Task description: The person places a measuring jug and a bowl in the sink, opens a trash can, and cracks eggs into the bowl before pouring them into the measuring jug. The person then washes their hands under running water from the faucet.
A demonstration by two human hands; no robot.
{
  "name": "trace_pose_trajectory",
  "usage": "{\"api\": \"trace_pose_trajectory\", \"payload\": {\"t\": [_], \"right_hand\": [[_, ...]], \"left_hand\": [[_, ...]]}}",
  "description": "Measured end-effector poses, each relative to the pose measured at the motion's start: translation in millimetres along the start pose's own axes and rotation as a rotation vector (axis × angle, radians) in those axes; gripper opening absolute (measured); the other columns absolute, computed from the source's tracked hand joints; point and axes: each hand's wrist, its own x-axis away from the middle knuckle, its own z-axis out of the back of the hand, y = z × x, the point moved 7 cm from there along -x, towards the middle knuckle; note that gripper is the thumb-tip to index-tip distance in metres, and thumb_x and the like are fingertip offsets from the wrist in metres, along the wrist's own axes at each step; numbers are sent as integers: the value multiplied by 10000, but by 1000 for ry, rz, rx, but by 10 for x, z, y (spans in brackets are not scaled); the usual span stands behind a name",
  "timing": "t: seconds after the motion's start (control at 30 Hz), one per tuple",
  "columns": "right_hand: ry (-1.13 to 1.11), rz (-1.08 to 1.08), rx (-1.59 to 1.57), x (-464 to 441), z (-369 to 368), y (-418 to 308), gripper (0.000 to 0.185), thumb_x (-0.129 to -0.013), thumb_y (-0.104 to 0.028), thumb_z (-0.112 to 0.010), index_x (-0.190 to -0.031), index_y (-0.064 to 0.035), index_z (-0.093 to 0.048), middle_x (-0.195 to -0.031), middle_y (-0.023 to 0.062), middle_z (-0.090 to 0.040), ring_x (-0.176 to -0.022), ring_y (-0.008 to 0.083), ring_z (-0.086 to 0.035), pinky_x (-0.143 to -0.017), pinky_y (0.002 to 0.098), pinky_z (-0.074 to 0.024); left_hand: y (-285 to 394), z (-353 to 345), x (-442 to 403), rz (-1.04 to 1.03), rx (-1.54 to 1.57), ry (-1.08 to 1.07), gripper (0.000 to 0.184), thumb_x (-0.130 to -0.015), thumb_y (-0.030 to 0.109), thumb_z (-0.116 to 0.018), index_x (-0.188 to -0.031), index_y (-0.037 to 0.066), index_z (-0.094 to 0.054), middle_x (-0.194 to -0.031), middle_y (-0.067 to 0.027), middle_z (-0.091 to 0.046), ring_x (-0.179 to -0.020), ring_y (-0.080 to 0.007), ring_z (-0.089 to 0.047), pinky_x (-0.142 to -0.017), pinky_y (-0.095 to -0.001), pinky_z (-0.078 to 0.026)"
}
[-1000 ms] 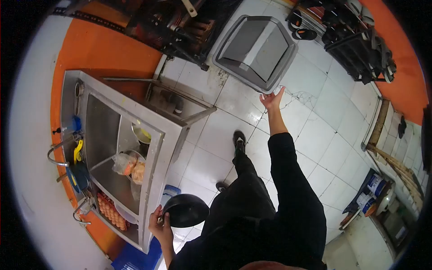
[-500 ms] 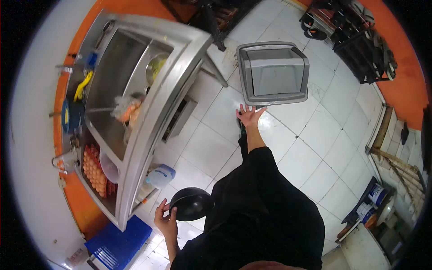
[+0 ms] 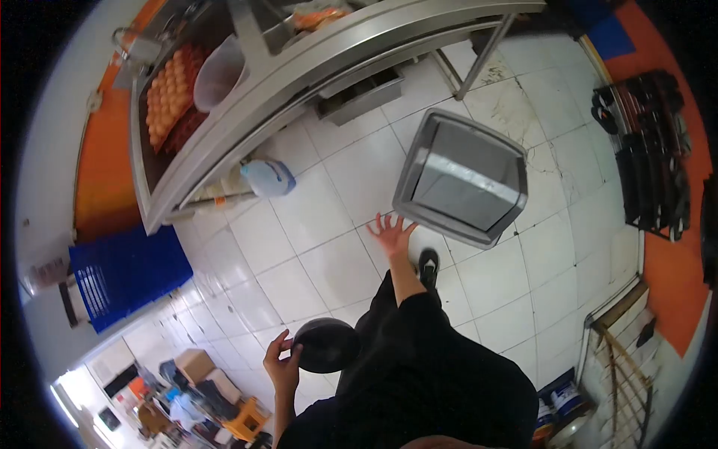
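My left hand (image 3: 285,361) grips the rim of a black bowl (image 3: 326,346), low in the view beside my body. The bowl is tilted and its dark inside faces up. Ahead of me my right hand (image 3: 392,236) is held out with its fingers spread, nothing in it. Just beyond those fingertips is a grey bin (image 3: 470,179) with a lid, on the tiled floor. Whether the fingertips touch the bin's near edge, I cannot tell.
A steel sink unit (image 3: 314,71) runs across the upper left, holding eggs (image 3: 168,105) and a clear tub (image 3: 219,73). Under it is a plastic jug (image 3: 267,178). A blue crate (image 3: 131,277) is at left, a shoe rack (image 3: 652,153) at right, and boxes (image 3: 196,366) at lower left.
The view has swung left, so the sink has moved to the top and boxes have come into view. My right hand has drawn away from the bin's edge; my left still holds the bowl.
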Motion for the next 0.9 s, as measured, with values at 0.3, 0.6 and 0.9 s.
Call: {"api": "trace_pose_trajectory", "payload": {"t": [0.3,0.6,0.9], "right_hand": [[108,-194,-229,1172,1573,387,648,-701,-538,-698,-1239,-231,-507,-1210,73,-440,-1220,374,-432,-923,419,-506],[48,-145,-55,507,1243,1095,815,-682,-517,-707,-1329,-145,-379,-1294,121,-374,-1212,342,-431,-1010,415,-472],[26,-165,166,106,802,1204,832,-703,-596,-653,-1330,-129,-369,-1230,133,-442,-1225,303,-446,-1006,415,-458]], "left_hand": [[-894,-82,893,-71,-7,44,404,-730,17,-726,-1123,25,-634,-849,-69,-649,-777,-140,-629,-613,-260,-531],[-1196,119,1086,72,44,102,412,-724,9,-725,-1125,13,-633,-846,-86,-652,-778,-161,-626,-755,-308,-507],[-1257,299,585,57,52,111,433,-722,16,-732,-1141,10,-621,-788,-77,-659,-774,-163,-625,-744,-304,-501]]}}
